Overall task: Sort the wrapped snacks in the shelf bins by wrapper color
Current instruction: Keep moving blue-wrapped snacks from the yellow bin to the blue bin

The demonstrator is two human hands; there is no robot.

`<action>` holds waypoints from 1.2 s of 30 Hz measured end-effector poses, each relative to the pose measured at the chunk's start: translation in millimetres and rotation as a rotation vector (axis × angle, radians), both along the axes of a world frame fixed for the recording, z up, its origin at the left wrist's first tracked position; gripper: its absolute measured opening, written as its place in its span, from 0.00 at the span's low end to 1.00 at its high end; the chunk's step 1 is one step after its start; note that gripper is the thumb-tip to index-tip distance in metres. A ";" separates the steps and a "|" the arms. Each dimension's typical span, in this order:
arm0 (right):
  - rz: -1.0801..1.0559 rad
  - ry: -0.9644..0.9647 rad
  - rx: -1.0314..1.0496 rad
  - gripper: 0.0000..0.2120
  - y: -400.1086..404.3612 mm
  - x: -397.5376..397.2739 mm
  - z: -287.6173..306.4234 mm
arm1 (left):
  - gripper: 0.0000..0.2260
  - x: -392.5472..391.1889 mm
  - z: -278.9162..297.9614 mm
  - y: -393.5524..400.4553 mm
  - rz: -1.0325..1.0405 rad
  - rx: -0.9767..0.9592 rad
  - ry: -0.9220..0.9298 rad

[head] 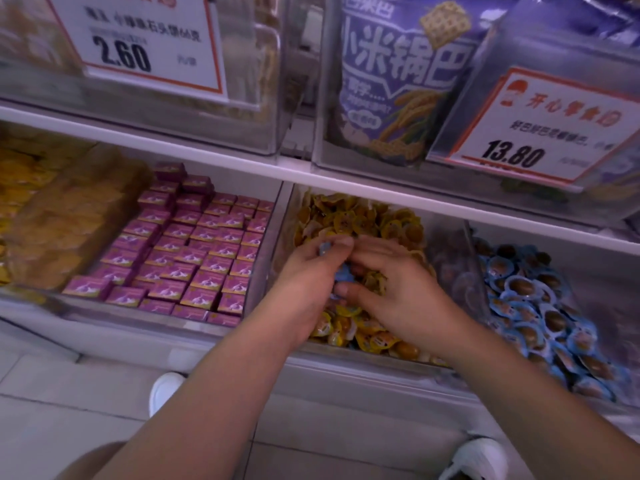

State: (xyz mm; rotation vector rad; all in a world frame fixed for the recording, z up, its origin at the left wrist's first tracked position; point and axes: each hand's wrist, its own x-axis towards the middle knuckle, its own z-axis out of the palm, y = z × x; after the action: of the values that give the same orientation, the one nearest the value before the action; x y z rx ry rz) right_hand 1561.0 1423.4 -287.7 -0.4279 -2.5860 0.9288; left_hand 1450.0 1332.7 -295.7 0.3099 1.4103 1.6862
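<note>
Both hands dig in the yellow-snack bin (277,244): left hand (308,278) holds blue-wrapped snacks (341,273), right hand (391,289) rakes, fingers curled. Next, probably carry them right to the blue bin (588,268).

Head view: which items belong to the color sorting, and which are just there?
Job: left hand gripping blue-wrapped snacks; right hand; yellow-wrapper bin; blue-wrapper bin.
Bystanders: pink boxes; purple bag; price cards.

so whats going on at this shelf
A person has both hands in the bin of yellow snacks. The left hand grips a few blue snacks picked out of the yellow ones, while the right hand digs through the pile. The blue bin sits just to the right.
</note>
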 end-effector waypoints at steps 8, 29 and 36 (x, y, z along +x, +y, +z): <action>0.122 -0.620 0.280 0.36 12.5 26.7 -26.6 | 0.11 -17.6 26.3 -12.2 0.112 0.296 0.304; 0.147 -0.281 0.600 0.25 27.9 -11.1 -15.3 | 0.19 -30.6 25.2 -16.5 0.065 0.411 0.118; 0.219 -0.586 0.639 0.24 26.8 -2.1 -36.6 | 0.13 -22.0 24.2 -15.2 0.037 0.367 0.248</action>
State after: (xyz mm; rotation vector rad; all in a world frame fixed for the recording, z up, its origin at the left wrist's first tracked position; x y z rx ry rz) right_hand 1558.8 1450.2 -324.3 -0.2571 -3.3023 -0.0346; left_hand 1428.0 1317.4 -271.5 0.7232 1.2774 1.9890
